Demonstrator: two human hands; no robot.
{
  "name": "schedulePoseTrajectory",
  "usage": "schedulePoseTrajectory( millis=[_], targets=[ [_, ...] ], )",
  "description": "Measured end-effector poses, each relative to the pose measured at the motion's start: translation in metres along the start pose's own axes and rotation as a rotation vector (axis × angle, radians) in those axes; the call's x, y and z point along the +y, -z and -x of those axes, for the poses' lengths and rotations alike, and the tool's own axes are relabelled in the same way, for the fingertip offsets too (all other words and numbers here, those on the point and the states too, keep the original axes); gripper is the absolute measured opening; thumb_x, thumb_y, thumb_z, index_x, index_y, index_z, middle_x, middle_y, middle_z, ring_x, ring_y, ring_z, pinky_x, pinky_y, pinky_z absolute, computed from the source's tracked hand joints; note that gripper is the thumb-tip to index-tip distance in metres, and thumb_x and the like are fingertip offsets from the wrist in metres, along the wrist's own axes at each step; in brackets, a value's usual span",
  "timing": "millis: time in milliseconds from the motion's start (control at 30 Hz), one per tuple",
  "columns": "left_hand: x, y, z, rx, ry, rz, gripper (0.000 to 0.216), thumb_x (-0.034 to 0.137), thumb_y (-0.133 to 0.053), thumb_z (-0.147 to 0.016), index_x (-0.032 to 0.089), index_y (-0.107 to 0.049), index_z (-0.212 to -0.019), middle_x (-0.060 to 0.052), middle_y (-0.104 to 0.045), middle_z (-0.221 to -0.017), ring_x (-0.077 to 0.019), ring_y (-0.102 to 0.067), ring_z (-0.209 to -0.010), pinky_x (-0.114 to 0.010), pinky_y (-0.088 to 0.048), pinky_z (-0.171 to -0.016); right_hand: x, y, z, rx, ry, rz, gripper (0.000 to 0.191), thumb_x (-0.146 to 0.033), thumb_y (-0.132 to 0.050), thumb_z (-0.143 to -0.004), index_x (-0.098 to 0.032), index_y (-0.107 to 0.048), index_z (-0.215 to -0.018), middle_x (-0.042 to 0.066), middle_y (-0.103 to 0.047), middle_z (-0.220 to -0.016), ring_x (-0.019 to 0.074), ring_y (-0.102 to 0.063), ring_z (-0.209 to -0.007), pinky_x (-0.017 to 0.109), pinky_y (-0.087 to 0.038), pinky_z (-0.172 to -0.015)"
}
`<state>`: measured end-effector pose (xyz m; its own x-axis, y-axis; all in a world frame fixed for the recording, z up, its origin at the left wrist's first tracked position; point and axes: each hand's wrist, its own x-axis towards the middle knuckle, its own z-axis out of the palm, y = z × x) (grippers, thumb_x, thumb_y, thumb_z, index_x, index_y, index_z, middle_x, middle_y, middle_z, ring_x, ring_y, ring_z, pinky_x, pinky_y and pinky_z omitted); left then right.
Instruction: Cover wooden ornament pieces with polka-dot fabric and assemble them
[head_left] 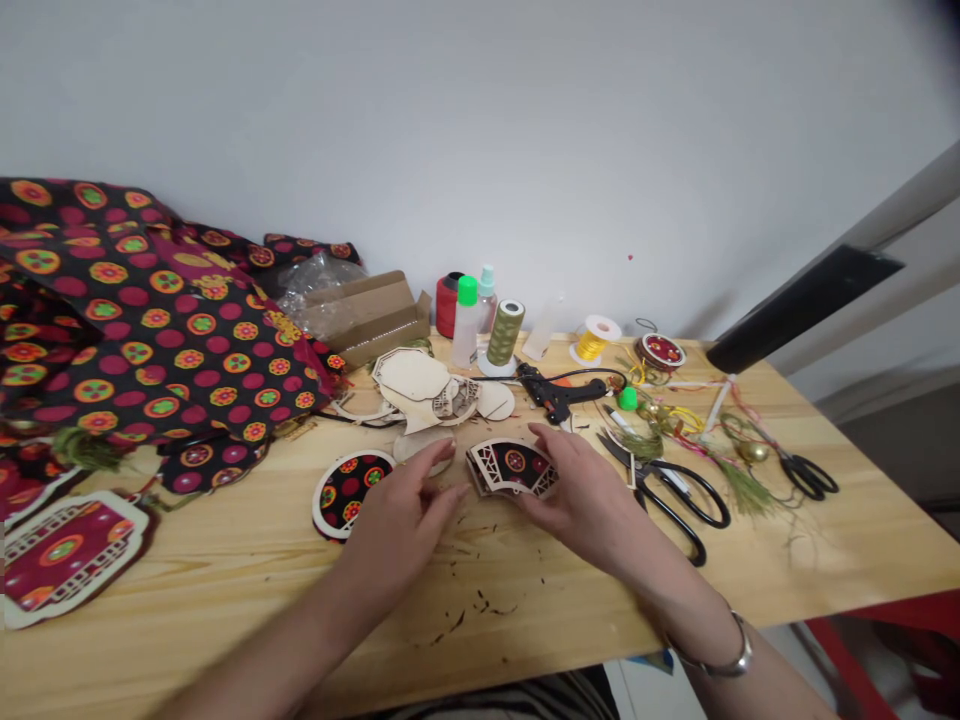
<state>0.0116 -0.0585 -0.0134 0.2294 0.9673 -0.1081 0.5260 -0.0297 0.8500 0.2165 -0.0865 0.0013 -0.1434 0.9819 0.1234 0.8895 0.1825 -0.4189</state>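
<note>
A fan-shaped wooden frame piece with dark patterned fabric inside its cut-out border lies in the middle of the table. My right hand grips its right end, thumb along the near edge and fingers over the far edge. My left hand hovers left of it, holding nothing, with thumb and fingers apart. Partly behind that hand is a round wooden-rimmed piece filled with the same kind of fabric. Small dark scraps are scattered on the wood in front of my hands.
Patterned fabric is heaped at left, beside a framed burgundy piece. Pale wooden cut-outs, a green-capped bottle, a thread spool and a glue gun stand or lie behind. Large scissors rest at right.
</note>
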Motion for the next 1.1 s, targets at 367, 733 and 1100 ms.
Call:
schedulePoseTrajectory(
  millis=[367, 733, 1100],
  targets=[
    [0.018, -0.015, 0.007, -0.245, 0.302, 0.99, 0.041, 0.022, -0.071, -0.071, 0.017, -0.06, -0.109, -0.009, -0.069, -0.108, -0.0245, -0.063, -0.099, -0.038, -0.05, -0.086, -0.021, -0.001, 0.009, 0.036, 0.084, 0.014, 0.057, -0.021, -0.059, -0.072, -0.01, -0.042, -0.126, 0.016, -0.056, -0.114, 0.0289, -0.051, -0.105, 0.048, -0.044, -0.09],
    [0.015, -0.004, -0.009, -0.137, 0.277, 0.97, 0.036, 0.025, -0.07, -0.07, 0.014, -0.061, -0.103, -0.009, -0.071, -0.1, -0.0236, -0.066, -0.087, -0.037, -0.054, -0.075, -0.004, 0.013, -0.023, -0.055, -0.009, -0.329, 0.072, -0.043, -0.069, -0.07, -0.017, -0.041, -0.132, 0.013, -0.055, -0.119, 0.0234, -0.054, -0.1, 0.038, -0.047, -0.08],
    [0.006, -0.007, -0.011, -0.114, 0.263, 0.998, 0.038, 0.024, -0.069, -0.072, 0.014, -0.059, -0.108, -0.01, -0.069, -0.104, -0.0238, -0.065, -0.091, -0.038, -0.055, -0.078, 0.004, -0.003, -0.037, -0.297, -0.321, -0.972, 0.029, -0.041, -0.063, -0.075, -0.013, -0.067, -0.079, 0.0, -0.062, -0.066, 0.0074, -0.046, -0.052, 0.021, -0.036, -0.051]
  ],
)
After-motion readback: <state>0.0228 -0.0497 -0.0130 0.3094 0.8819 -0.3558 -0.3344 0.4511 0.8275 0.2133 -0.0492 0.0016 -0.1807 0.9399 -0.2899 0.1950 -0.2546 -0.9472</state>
